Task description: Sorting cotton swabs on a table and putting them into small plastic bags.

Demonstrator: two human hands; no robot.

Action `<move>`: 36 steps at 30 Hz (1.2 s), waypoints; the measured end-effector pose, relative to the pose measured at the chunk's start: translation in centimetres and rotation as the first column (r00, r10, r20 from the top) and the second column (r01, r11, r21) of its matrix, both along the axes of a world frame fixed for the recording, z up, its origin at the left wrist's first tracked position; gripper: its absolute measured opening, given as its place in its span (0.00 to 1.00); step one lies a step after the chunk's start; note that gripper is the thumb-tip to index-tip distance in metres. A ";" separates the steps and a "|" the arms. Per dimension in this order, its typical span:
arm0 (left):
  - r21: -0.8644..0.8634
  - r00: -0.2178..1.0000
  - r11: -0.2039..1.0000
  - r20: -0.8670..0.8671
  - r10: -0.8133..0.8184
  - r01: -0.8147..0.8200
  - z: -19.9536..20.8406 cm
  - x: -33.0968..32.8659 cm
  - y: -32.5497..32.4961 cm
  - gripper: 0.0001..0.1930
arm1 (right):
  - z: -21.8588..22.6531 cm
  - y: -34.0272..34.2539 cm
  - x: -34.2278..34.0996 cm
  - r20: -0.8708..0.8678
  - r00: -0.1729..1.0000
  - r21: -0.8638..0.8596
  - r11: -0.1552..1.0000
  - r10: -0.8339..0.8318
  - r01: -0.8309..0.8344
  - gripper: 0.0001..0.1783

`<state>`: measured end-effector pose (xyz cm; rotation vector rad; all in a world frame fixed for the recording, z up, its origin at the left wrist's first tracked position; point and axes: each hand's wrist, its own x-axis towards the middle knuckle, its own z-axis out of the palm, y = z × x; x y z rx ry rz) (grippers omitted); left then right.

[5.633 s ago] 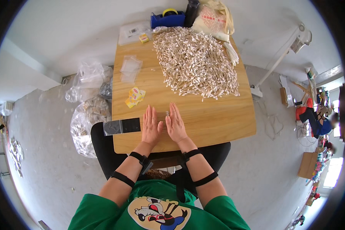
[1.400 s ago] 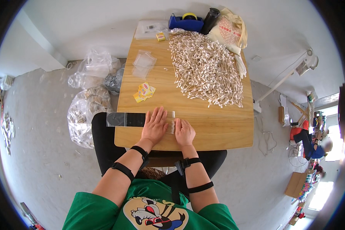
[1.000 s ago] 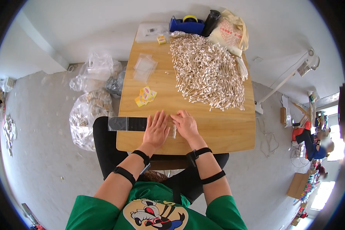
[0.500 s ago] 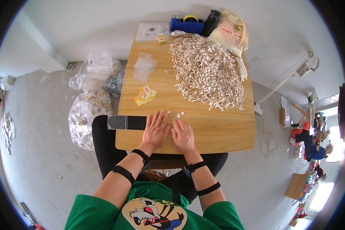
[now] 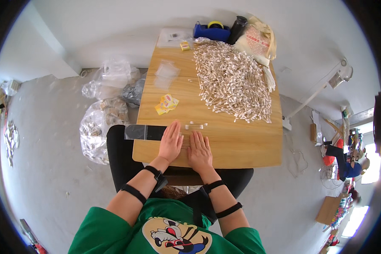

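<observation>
A row of cotton swabs (image 5: 185,141) lies side by side on the wooden table between my two hands. My left hand (image 5: 171,142) is flat, fingers stretched forward, its inner edge against one end of the row. On the other end, my right hand (image 5: 200,150) rests with its fingers extended. Just beyond my fingertips are several loose swabs (image 5: 196,125). A black strip (image 5: 155,133) with a clear plastic part (image 5: 135,132) reaches out from beside my left hand over the table's left edge. A big heap of cotton swabs (image 5: 235,80) covers the far right.
Small yellow cards (image 5: 167,104) and clear plastic bags (image 5: 167,74) lie on the left of the table (image 5: 241,146). At the back stand a blue tape dispenser (image 5: 211,31), a dark bottle (image 5: 238,29) and a cloth bag (image 5: 255,41). Filled plastic sacks (image 5: 101,131) sit on the floor.
My right hand's fingers have straightened from a bent pose and now point forward beside the row. My left hand stays flat in about the same place. The whole view has shifted slightly.
</observation>
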<state>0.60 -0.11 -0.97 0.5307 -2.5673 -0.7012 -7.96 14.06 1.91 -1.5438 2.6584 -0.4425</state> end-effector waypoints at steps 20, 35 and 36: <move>-0.009 0.778 0.898 0.496 0.386 -0.441 4.2 5.7 -7.8 0.07 | 0.0 -8.7 3.1 -0.017 0.973 0.001 0.973 0.229 -0.229 0.33; 0.175 0.853 0.876 0.374 0.364 -0.450 2.1 7.5 -8.8 0.10 | -0.2 -12.0 4.0 0.001 0.968 0.065 0.965 0.253 -0.252 0.32; 0.176 0.851 0.874 0.376 0.366 -0.454 2.1 7.6 -8.8 0.10 | -0.2 -12.2 4.4 0.000 0.976 0.064 0.974 0.219 -0.218 0.32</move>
